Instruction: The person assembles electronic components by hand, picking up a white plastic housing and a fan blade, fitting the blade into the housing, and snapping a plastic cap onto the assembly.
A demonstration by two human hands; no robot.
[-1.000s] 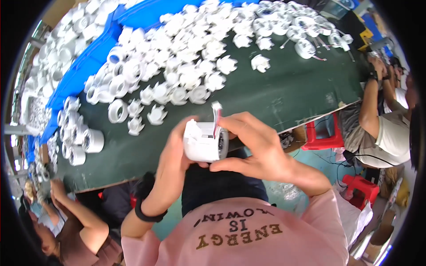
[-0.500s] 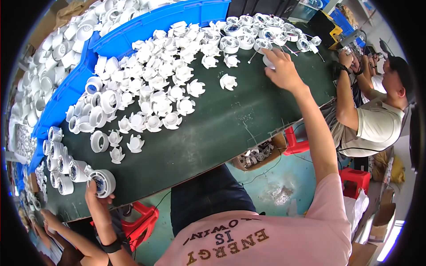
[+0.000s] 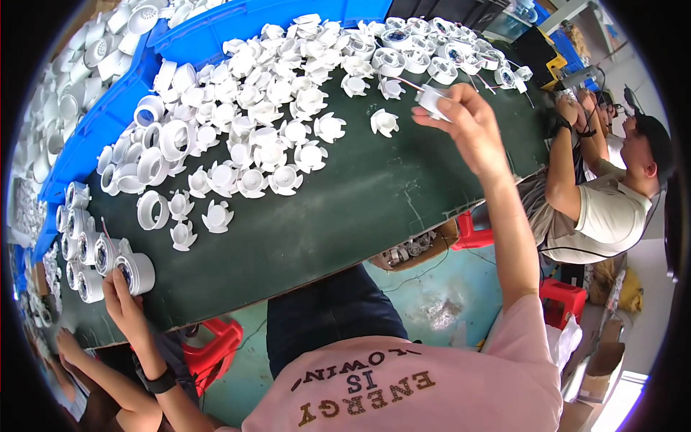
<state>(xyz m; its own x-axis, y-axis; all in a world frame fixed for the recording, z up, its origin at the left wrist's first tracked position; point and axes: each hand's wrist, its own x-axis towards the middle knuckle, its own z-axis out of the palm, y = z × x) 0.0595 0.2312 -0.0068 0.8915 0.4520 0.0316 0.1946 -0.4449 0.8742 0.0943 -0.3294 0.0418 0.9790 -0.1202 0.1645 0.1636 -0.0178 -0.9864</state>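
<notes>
At the left of the frame, white housings (image 3: 87,247) stand clustered on the dark green table (image 3: 288,241). Above them, a blue bin wall (image 3: 104,129) slants toward the upper left. The left hand (image 3: 128,309) reaches the cluster's right side, fingertips touching the lower edge of a white cylindrical housing (image 3: 145,271); whether they grip it I cannot tell. Loose white rings (image 3: 175,140) lie just right of the bin wall. White finned pieces (image 3: 270,154) spread over the upper centre. At upper right of centre, the right hand (image 3: 471,129) holds a small white part (image 3: 433,101) pinched between its fingers, raised above the table, near round wired parts (image 3: 442,70) heaped at the upper right. Farther right sits a co-worker (image 3: 594,209).
</notes>
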